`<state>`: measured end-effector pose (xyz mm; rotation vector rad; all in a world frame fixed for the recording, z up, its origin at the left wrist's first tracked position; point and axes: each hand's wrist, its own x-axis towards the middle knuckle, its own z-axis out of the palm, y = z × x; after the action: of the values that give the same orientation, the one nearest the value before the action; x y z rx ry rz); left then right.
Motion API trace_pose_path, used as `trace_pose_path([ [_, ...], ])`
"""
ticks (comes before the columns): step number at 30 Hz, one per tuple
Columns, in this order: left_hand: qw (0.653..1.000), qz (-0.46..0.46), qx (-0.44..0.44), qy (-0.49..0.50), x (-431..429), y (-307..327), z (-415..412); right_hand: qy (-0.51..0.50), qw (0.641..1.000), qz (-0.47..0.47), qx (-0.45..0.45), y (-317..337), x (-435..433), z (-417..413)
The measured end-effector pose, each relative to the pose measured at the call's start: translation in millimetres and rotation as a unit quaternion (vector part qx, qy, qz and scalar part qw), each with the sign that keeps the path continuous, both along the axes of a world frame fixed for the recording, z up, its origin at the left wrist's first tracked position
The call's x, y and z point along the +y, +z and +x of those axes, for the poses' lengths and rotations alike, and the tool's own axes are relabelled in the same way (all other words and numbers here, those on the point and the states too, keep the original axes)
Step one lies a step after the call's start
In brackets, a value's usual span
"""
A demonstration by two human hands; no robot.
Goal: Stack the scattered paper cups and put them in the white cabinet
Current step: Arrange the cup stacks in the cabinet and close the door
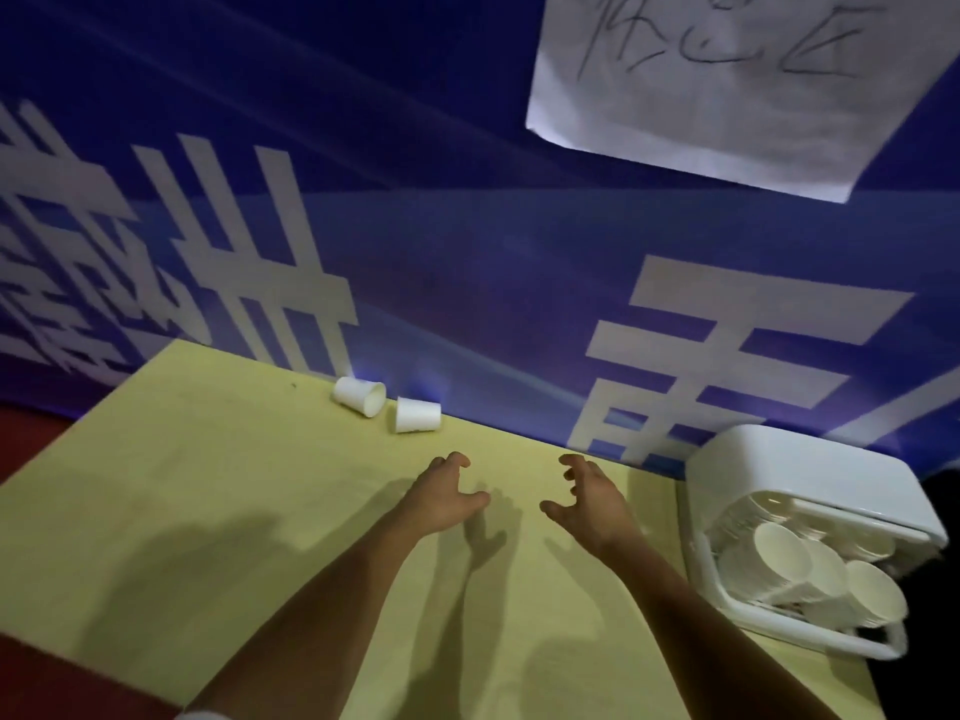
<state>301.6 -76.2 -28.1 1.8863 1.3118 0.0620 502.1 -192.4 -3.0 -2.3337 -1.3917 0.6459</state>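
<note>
At far edge of table (pixel 208 485), against banner (pixel 467 226): 2 loose cups, both on their sides, close together but not nested, namely left cup (pixel 358 396) and right cup (pixel 417 415)

Cabinet (pixel 795 470), count 1, sits at right end of table with its front open. Inside are stacks (pixel 810 563) lying on their sides, mouths toward camera. 3 mouths count clearly; more rims behind are blurred, and cups per stack cannot be counted

Hands, count 2: left hand (pixel 441 498) and right hand (pixel 587 498) hover over mid table, nearer than the loose cups and apart from them. Both have fingers half bent and thumbs spread, holding nothing

Judgement: most of the task looks done, since the cabinet is well filled. Left to do: gather the last 2 cups, nest them, place them in the cabinet

Also 1 paper sheet (pixel 701 85) on banner
</note>
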Motion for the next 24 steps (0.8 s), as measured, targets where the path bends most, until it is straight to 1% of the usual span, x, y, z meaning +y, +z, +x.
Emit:
trace_pose_path([
  [6, 0.998, 0.003, 0.014, 0.06, 46.7, 4.5, -76.9, 0.077, 0.997, -0.02, -0.023, -1.7, 68.2, -50.2],
  [12, 0.994, 0.023, 0.039, 0.096, 98.0, -1.8, -119.0, 0.127, 0.99, -0.045, -0.044, -13.0, 132.2, -82.6],
  [15, 0.996, 0.012, 0.045, 0.08, 127.9, -13.8, -130.0, 0.135, 0.987, -0.06, -0.059, -28.1, 163.2, -94.6],
  [19, 0.995, -0.002, 0.08, 0.051, 167.2, -36.4, -145.7, 0.144, 0.984, -0.076, -0.078, -55.5, 197.1, -108.9],
  [24, 0.992, 0.047, 0.121, 0.013, 212.5, -58.2, -145.3, 0.16, 0.974, -0.088, -0.132, -80.2, 224.6, -121.1],
])
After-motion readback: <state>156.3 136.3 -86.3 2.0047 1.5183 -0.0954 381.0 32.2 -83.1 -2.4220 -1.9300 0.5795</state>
